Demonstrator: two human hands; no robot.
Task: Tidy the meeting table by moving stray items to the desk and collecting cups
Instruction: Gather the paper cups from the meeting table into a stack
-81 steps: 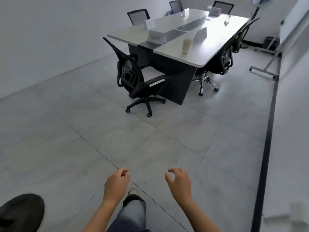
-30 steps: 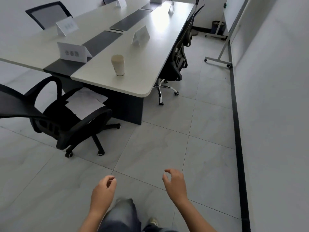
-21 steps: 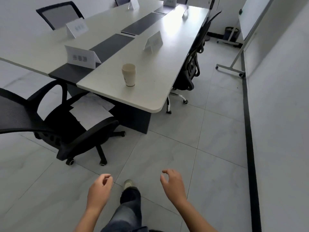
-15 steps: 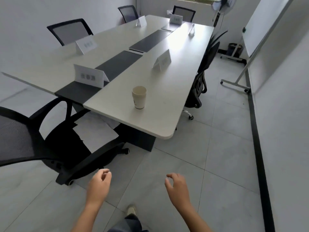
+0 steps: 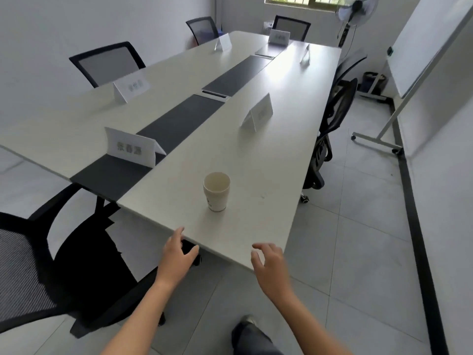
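A cream paper cup (image 5: 217,190) stands upright near the close end of the long white meeting table (image 5: 276,139). My left hand (image 5: 178,254) hovers at the table's near edge, fingers relaxed and empty, below and left of the cup. My right hand (image 5: 271,265) is just off the near right corner, fingers loosely curled, holding nothing. Several white name cards stand on the table, the closest name card (image 5: 130,147) on the dark centre strip (image 5: 179,121).
A black mesh chair (image 5: 51,265) with a white paper (image 5: 133,242) on its seat stands close at my left. More chairs line the table's right side (image 5: 332,119) and far side. A whiteboard on wheels (image 5: 414,60) and a fan (image 5: 355,11) stand at the right back.
I have walked up to the table's near end; the cup is now close in front. Both hands have risen to the table edge, still empty.
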